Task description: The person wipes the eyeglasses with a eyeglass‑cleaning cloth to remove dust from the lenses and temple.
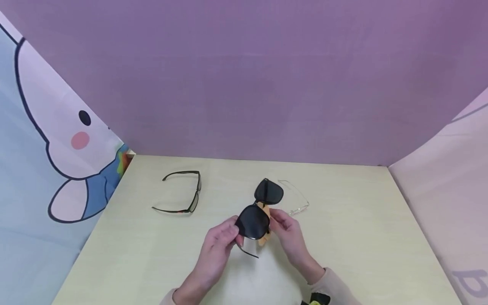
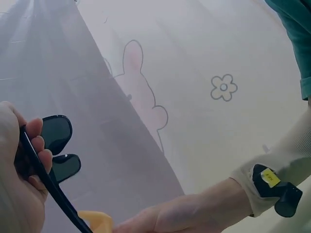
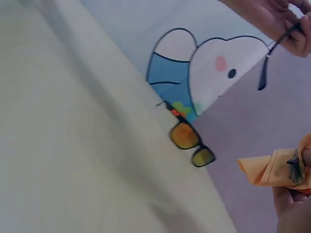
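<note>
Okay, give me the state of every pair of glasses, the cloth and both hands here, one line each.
Dark sunglasses: held up off the table, at least one arm unfolded.
Orange cloth: folded and bunched; contact with the sunglasses unclear.
Black-framed glasses: on the table, both arms unfolded.
Thin-framed glasses: on the table, one arm extended, partly hidden.
Left hand: pinching the sunglasses' frame edge.
Right hand: holding the cloth.
</note>
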{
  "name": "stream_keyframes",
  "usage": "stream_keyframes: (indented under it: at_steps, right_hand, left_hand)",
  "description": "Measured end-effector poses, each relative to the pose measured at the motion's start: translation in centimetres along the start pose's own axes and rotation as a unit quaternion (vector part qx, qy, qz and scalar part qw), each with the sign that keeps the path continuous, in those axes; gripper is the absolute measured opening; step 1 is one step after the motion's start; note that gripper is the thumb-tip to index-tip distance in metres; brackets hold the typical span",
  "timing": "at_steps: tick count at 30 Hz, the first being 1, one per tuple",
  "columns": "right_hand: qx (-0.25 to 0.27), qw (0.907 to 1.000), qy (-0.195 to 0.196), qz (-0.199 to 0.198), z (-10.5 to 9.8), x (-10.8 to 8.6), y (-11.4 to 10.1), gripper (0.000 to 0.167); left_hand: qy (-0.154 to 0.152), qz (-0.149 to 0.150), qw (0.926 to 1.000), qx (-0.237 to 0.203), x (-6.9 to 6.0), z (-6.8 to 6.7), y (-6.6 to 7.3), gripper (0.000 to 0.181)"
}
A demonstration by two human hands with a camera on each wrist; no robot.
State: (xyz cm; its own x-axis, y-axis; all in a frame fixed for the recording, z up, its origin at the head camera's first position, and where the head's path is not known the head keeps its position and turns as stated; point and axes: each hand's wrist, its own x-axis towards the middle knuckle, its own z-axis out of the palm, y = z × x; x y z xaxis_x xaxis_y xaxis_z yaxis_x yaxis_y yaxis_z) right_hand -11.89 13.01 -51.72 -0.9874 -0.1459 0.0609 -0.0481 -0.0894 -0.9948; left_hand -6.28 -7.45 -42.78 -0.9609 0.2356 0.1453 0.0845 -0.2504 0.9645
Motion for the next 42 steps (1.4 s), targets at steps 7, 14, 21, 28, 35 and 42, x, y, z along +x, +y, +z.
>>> stream_keyframes:
  at_steps: [7, 14, 21, 28, 35, 42]
  right_hand:
    - [0.019, 0.9985, 0.045, -0.024, -0.3, 1.0, -1.1, 0.023]
    - [0.019, 0.9964, 0.07, -0.043, -0.3, 1.5, -2.2, 0.027]
    - [0.01, 0.9981, -0.012, 0.06, 0.6, -0.4, 0.2, 0.031]
    - [-0.001, 0.9993, 0.036, 0.008, -0.4, 0.7, -1.7, 0.029]
    - [0.014, 0.9978, 0.064, -0.012, -1.0, 1.3, -2.7, 0.027]
    - [-0.006, 0.9979, 0.008, 0.064, -0.1, -0.7, 0.7, 0.031]
  left_hand:
    - [-0.004, -0.02, 0.9998, 0.002, 0.1, 0.0, -0.3, 0.037]
    - [-0.048, 0.016, 0.9987, -0.005, 0.1, 0.4, -0.5, 0.033]
    - [-0.033, 0.027, 0.9991, -0.002, 0.3, 0.2, -0.4, 0.032]
    - [-0.033, 0.002, 0.9995, -0.002, 0.4, 0.3, -0.5, 0.034]
    - [-0.054, 0.009, 0.9985, -0.007, 0.2, 0.6, -0.9, 0.032]
    - [-0.027, -0.025, 0.9992, 0.016, 0.6, 0.4, -1.0, 0.035]
